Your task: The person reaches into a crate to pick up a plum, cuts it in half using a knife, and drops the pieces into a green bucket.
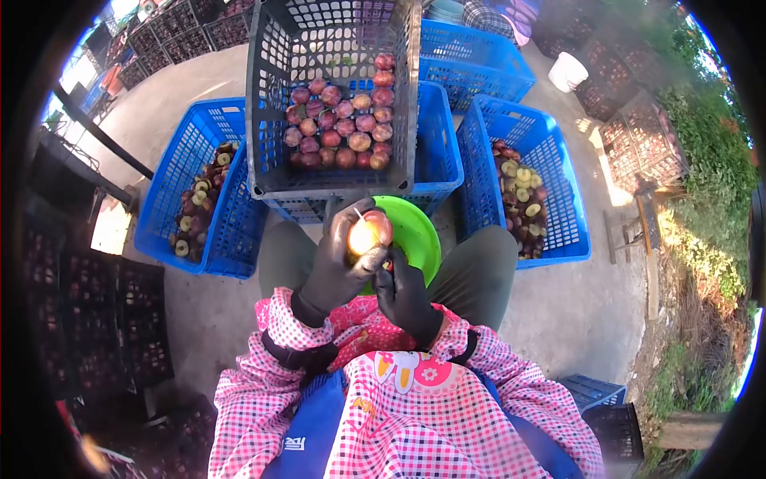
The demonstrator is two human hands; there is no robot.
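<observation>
My gloved left hand (339, 267) is wrapped around a partly cut fruit (369, 234) at the centre of the frame, just over the green bowl (420, 239) in my lap. My right hand (407, 297) is curled just below the fruit; can't tell what it grips. The dark crate (266, 96) of red fruits (343, 128) is top centre, with the left blue crate (171, 180) and right blue crate (558, 156) flanking it.

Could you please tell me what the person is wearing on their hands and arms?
The left hand and the right hand are both in black gloves. The sleeves are pink-and-white checked fabric, puffy and gathered towards the wrists. A dark band circles each forearm just behind the glove cuff.
</observation>
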